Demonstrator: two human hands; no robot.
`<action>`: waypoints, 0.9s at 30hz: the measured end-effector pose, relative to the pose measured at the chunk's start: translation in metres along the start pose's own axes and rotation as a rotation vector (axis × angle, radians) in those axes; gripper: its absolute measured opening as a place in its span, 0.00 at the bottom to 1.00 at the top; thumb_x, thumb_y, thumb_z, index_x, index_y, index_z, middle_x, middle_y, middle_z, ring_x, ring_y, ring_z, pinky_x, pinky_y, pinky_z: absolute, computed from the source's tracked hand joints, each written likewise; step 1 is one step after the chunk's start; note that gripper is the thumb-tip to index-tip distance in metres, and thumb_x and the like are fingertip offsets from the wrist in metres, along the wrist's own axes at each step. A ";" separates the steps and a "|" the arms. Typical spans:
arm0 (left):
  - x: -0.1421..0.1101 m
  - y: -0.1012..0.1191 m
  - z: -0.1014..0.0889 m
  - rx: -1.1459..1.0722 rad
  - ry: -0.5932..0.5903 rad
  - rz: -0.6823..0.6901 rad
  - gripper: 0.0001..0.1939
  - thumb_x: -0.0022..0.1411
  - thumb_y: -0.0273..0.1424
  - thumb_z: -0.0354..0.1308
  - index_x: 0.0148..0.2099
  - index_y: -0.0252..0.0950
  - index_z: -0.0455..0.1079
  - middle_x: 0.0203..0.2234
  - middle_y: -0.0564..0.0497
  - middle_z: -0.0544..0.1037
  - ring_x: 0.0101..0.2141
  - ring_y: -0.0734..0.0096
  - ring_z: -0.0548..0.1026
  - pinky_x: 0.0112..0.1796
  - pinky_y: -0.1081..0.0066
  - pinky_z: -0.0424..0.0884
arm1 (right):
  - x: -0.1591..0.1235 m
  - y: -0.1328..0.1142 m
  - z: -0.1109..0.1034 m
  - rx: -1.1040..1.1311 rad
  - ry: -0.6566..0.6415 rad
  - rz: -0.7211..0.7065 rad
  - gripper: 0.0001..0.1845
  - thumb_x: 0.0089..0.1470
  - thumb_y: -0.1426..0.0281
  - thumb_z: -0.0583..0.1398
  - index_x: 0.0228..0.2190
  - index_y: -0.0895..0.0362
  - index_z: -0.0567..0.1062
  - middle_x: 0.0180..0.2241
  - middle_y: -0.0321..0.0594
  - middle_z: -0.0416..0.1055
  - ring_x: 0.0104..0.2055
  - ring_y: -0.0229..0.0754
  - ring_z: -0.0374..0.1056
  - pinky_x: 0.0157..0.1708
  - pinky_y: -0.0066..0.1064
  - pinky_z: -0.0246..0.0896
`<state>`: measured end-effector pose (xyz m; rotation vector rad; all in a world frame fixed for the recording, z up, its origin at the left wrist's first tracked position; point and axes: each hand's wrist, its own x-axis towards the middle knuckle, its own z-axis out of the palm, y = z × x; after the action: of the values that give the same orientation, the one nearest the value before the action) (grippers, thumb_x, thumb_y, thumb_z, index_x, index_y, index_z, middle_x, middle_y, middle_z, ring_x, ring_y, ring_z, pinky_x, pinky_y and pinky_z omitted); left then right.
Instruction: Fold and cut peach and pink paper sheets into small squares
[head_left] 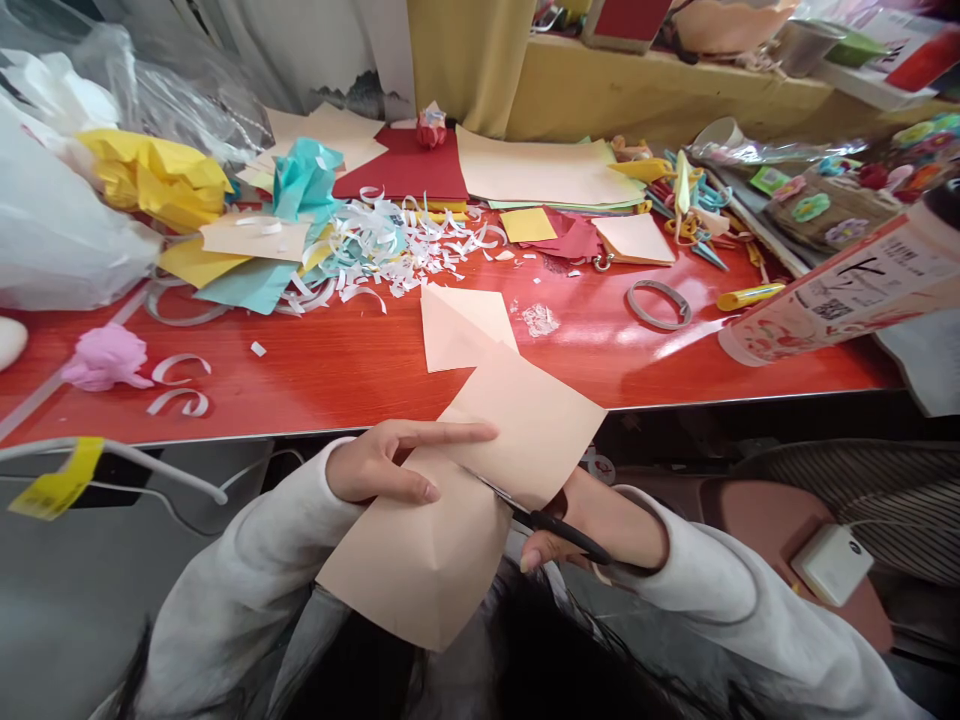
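Over my lap, at the table's front edge, is a peach sheet of paper (427,560) cut partway across. My left hand (409,460) grips its left side, thumb and index finger lying on top and the other fingers hidden beneath. From the right, my right hand (585,525) is closed round the handles of black-handled scissors (551,525). Their blades sit in the cut, between the lower part and the upper flap (529,430). On the table just beyond, a smaller folded peach paper (469,325) touches or lies close behind the flap.
White paper curls (390,240) are heaped on the red table (337,370). Crumpled yellow paper (154,180) and a plastic bag (67,220) lie left. A large cup (847,280) leans at right near a grey ring (660,305). A white power bank (832,562) rests on a pink seat.
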<state>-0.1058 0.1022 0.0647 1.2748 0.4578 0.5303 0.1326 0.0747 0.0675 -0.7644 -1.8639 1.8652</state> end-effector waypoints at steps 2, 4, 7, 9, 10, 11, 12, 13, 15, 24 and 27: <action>0.000 -0.001 0.000 0.014 0.005 0.009 0.29 0.52 0.26 0.61 0.57 0.39 0.63 0.51 0.45 0.71 0.56 0.51 0.62 0.54 0.59 0.57 | 0.002 -0.001 -0.001 -0.036 0.008 -0.040 0.44 0.41 0.59 0.66 0.58 0.53 0.58 0.56 0.44 0.61 0.56 0.49 0.59 0.58 0.40 0.49; 0.000 0.000 0.000 0.020 0.019 0.001 0.29 0.52 0.26 0.61 0.57 0.39 0.64 0.51 0.45 0.72 0.56 0.52 0.61 0.54 0.59 0.56 | 0.002 -0.001 -0.002 -0.069 0.025 -0.029 0.44 0.42 0.59 0.66 0.58 0.53 0.57 0.56 0.44 0.61 0.56 0.50 0.58 0.58 0.41 0.48; 0.000 0.003 0.002 0.008 0.037 -0.037 0.28 0.51 0.25 0.61 0.56 0.39 0.64 0.52 0.46 0.70 0.56 0.53 0.62 0.54 0.61 0.57 | 0.002 -0.004 -0.002 -0.100 0.009 0.009 0.44 0.43 0.57 0.65 0.59 0.53 0.56 0.55 0.44 0.62 0.54 0.50 0.62 0.55 0.40 0.54; 0.001 0.005 0.002 0.011 0.035 -0.056 0.28 0.51 0.24 0.61 0.56 0.40 0.65 0.52 0.47 0.71 0.55 0.54 0.63 0.54 0.62 0.57 | 0.003 -0.005 -0.002 -0.106 -0.009 -0.007 0.44 0.44 0.55 0.64 0.59 0.53 0.55 0.56 0.44 0.61 0.54 0.50 0.61 0.54 0.39 0.56; 0.001 0.006 0.003 0.016 0.029 -0.053 0.28 0.51 0.24 0.61 0.56 0.41 0.65 0.51 0.48 0.72 0.55 0.55 0.63 0.55 0.63 0.56 | 0.003 -0.006 -0.003 -0.116 -0.018 -0.023 0.44 0.44 0.55 0.64 0.59 0.53 0.55 0.57 0.44 0.60 0.55 0.50 0.60 0.55 0.39 0.55; 0.001 0.006 0.003 0.022 0.024 -0.044 0.28 0.51 0.24 0.61 0.55 0.41 0.65 0.50 0.48 0.73 0.55 0.55 0.63 0.55 0.63 0.55 | 0.004 -0.006 -0.003 -0.130 -0.020 -0.034 0.43 0.45 0.55 0.63 0.59 0.52 0.55 0.57 0.43 0.59 0.56 0.50 0.58 0.56 0.39 0.53; 0.001 0.006 0.003 0.024 0.025 -0.035 0.28 0.51 0.24 0.61 0.55 0.41 0.65 0.48 0.49 0.74 0.56 0.56 0.63 0.55 0.63 0.54 | 0.004 -0.006 -0.004 -0.146 -0.019 -0.044 0.43 0.45 0.56 0.63 0.59 0.52 0.55 0.57 0.43 0.59 0.58 0.50 0.57 0.57 0.39 0.51; 0.002 0.005 0.003 0.021 0.031 -0.032 0.28 0.51 0.24 0.61 0.55 0.41 0.65 0.47 0.48 0.75 0.55 0.56 0.63 0.55 0.63 0.54 | 0.005 -0.005 -0.004 -0.161 -0.013 -0.054 0.44 0.45 0.57 0.64 0.59 0.51 0.54 0.57 0.43 0.59 0.58 0.50 0.56 0.57 0.39 0.50; 0.002 0.003 0.003 0.001 0.045 -0.043 0.29 0.51 0.25 0.61 0.56 0.40 0.65 0.48 0.47 0.74 0.55 0.55 0.64 0.55 0.63 0.56 | 0.005 -0.004 -0.004 -0.174 -0.003 -0.069 0.45 0.44 0.59 0.65 0.60 0.51 0.53 0.57 0.43 0.60 0.58 0.49 0.56 0.58 0.40 0.49; 0.003 0.000 0.001 -0.025 0.004 0.004 0.28 0.51 0.24 0.61 0.56 0.41 0.64 0.55 0.48 0.66 0.56 0.53 0.61 0.54 0.63 0.57 | 0.005 -0.006 -0.002 -0.064 -0.049 0.015 0.44 0.45 0.57 0.64 0.60 0.49 0.52 0.49 0.42 0.68 0.32 0.39 0.70 0.30 0.27 0.69; 0.002 0.001 0.002 -0.077 0.023 -0.024 0.28 0.51 0.24 0.61 0.55 0.40 0.65 0.55 0.47 0.66 0.55 0.52 0.63 0.53 0.63 0.60 | 0.007 -0.008 0.000 -0.009 -0.035 0.063 0.45 0.44 0.58 0.65 0.60 0.50 0.53 0.42 0.42 0.71 0.18 0.30 0.63 0.15 0.22 0.61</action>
<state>-0.1034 0.1020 0.0663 1.1891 0.4676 0.5376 0.1270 0.0794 0.0745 -0.8071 -1.8917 1.9214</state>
